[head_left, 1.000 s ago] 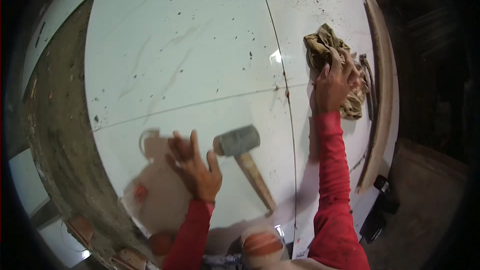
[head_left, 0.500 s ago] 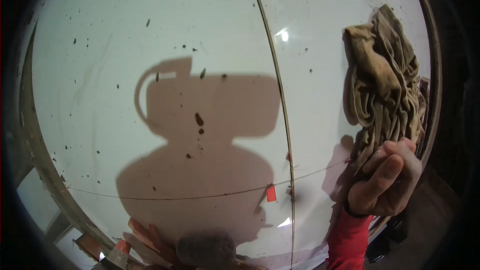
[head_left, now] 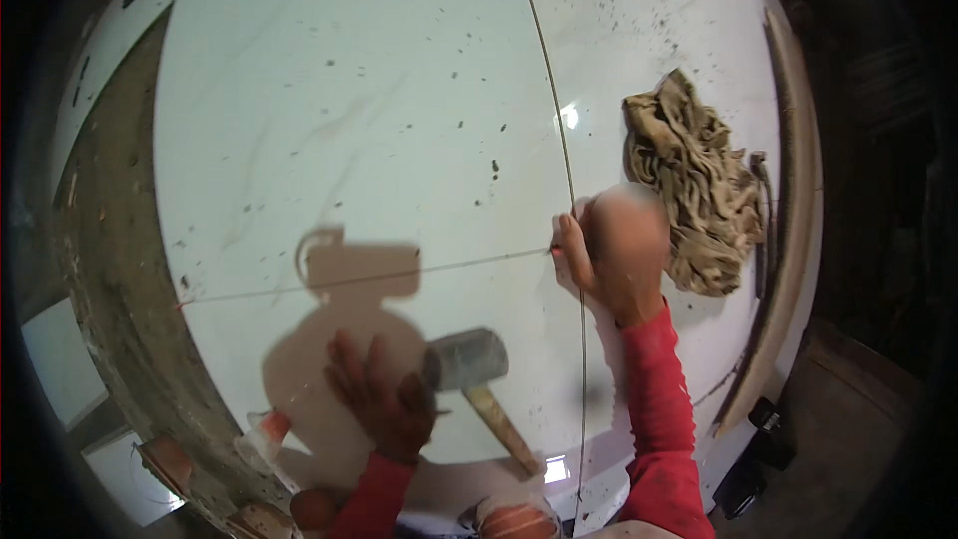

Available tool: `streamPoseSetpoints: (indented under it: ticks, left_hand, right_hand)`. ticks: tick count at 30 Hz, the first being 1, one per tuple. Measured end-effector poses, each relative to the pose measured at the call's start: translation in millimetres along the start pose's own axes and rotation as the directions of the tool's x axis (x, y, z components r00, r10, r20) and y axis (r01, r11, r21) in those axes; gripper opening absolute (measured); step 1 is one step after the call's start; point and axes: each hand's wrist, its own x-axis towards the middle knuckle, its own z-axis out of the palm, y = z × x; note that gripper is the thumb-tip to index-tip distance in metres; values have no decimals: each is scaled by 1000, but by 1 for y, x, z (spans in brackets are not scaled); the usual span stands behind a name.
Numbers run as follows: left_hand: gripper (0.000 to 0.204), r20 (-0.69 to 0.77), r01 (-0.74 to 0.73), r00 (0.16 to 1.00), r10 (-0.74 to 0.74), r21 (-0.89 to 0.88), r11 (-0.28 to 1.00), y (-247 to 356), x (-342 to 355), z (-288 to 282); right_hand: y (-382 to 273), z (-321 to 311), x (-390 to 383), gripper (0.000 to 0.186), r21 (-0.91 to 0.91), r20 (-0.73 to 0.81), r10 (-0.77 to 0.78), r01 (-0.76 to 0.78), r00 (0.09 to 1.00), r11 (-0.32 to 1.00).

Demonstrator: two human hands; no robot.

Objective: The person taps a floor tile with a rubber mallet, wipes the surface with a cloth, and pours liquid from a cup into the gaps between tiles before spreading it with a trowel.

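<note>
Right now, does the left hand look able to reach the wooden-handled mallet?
Probably yes: the left hand is spread open right beside the wooden-handled mallet, nearest its grey head, with nothing visibly blocking the way. The handle slants toward the lower right, uncovered, so it looks graspable too.

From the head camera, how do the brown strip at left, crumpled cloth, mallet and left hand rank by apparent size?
1. Brown strip
2. Crumpled cloth
3. Mallet and left hand: too alike to rank
</note>
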Motion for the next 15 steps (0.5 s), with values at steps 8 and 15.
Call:
streamPoseSetpoints:
  ticks: [8,15]
  left_hand:
    - [58,-77,11,997,-19,-106,994,8,4,-7]
    - [59,-123,47,991,-58,-96,994,12,5,-9]
  right_hand:
    - [-1,4,9,14,-138,284,78,-40,955,990]
    - [0,-2,-30,16,193,36,55,-61,998,979]
